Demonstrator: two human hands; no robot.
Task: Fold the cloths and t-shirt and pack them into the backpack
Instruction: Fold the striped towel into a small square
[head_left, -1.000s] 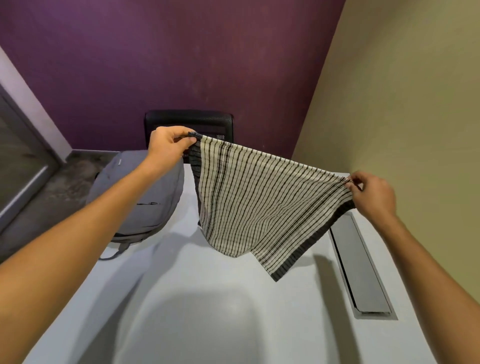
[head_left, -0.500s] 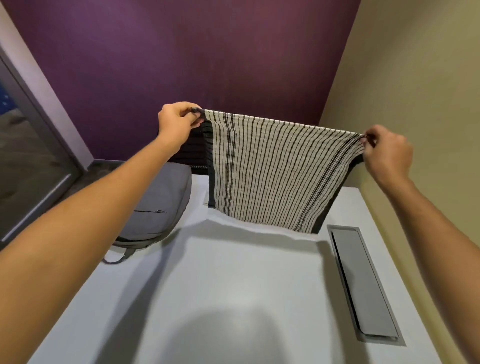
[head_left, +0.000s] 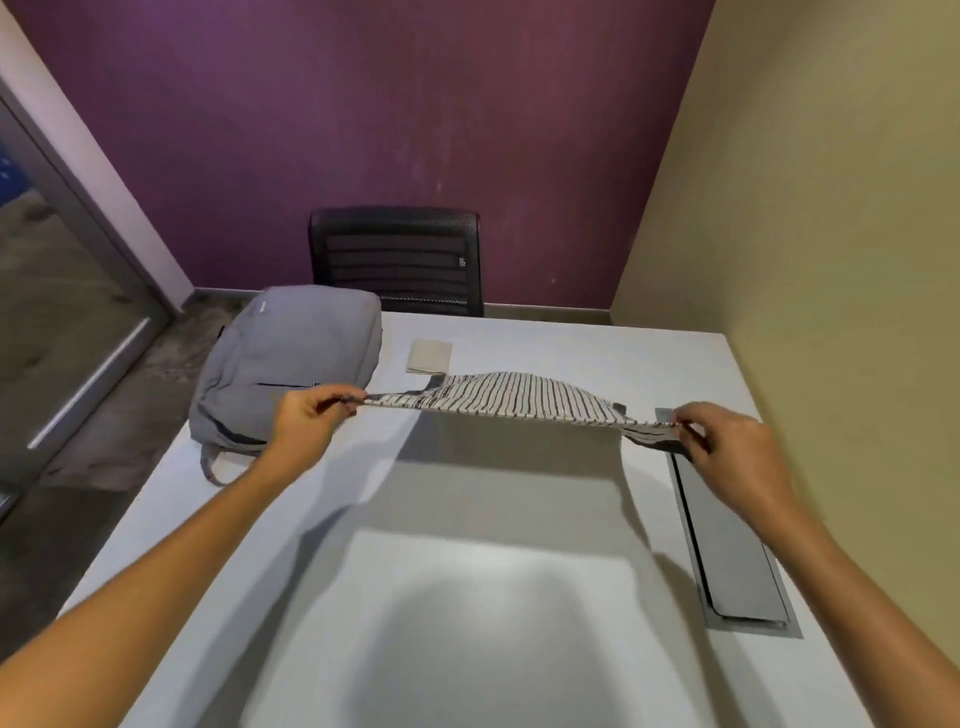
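A black-and-white striped cloth (head_left: 519, 397) is stretched almost flat in the air above the white table (head_left: 467, 545). My left hand (head_left: 306, 421) pinches its left corner and my right hand (head_left: 727, 447) pinches its right corner. The grey backpack (head_left: 291, 358) lies at the table's far left edge, just beyond my left hand. A small folded beige cloth (head_left: 429, 356) lies on the table behind the striped cloth, to the right of the backpack.
A grey cable hatch (head_left: 727, 545) is set into the table along its right side, under my right wrist. A black mesh chair (head_left: 397, 260) stands behind the table against the purple wall. A beige wall runs close on the right.
Both hands have come down, swinging the striped cloth from hanging upright at chest height to lying nearly level above the table. The folded beige cloth is now in view behind it.
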